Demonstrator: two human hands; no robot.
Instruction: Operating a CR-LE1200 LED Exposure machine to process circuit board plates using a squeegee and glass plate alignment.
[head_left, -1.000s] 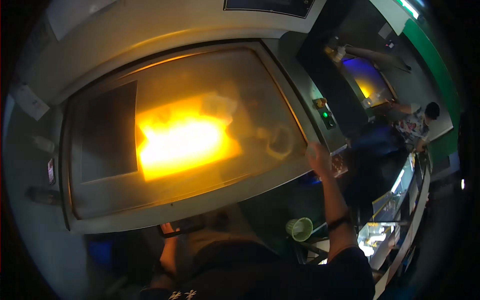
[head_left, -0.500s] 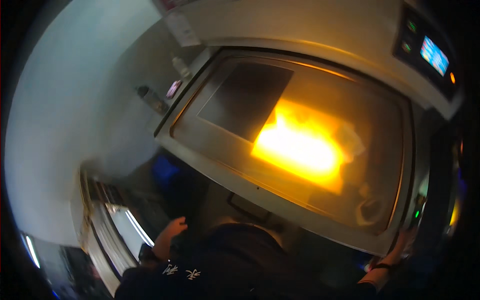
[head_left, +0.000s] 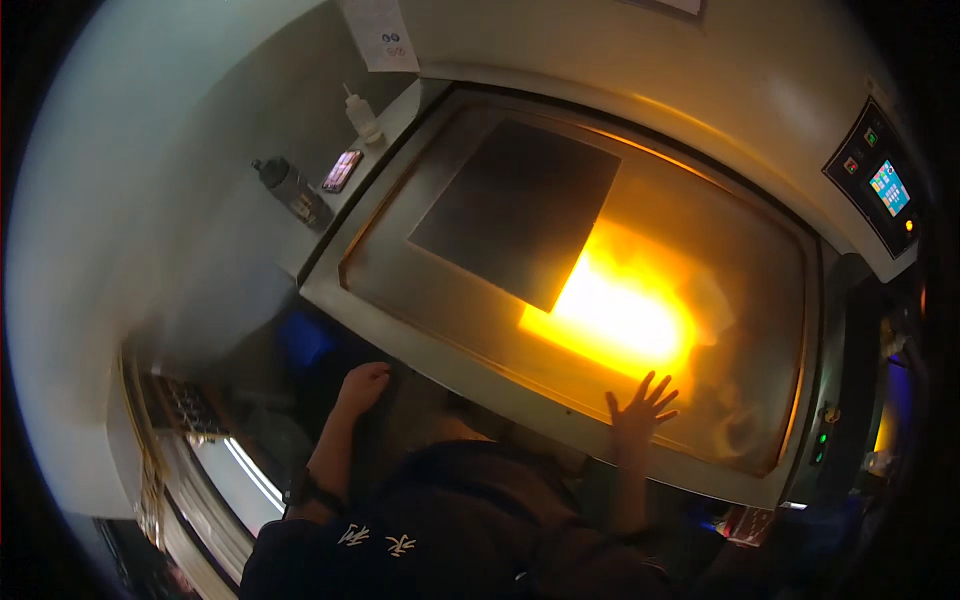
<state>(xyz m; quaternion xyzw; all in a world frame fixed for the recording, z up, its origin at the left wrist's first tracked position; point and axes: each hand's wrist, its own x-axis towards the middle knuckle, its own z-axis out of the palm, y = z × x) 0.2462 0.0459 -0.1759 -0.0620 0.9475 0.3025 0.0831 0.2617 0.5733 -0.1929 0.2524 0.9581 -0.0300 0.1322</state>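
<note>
My right hand (head_left: pixel 643 410), fingers spread and holding nothing, reaches over the front edge of a wide machine bed (head_left: pixel 440 310). It is nearest to the bright yellow glow shining through the bed's surface; whether the hand touches that surface I cannot tell. A dark rectangular sheet (head_left: pixel 515 210) lies on the left half of the bed, its right corner beside the glow. My left hand (head_left: pixel 362 388) hangs in front of the machine, off the bed, with fingers curled in and nothing visible in them.
On the ledge at the left are a dark drink bottle (head_left: pixel 292 193), a phone (head_left: pixel 342 171) and a white squeeze bottle (head_left: pixel 361 115). A control panel with a lit screen (head_left: pixel 890 188) is at the right. A rack with stacked frames (head_left: pixel 185 470) stands at lower left.
My right hand has come from the machine's right side to above the front of the bed, fingers now spread. My left hand stays low. The head view has shifted.
</note>
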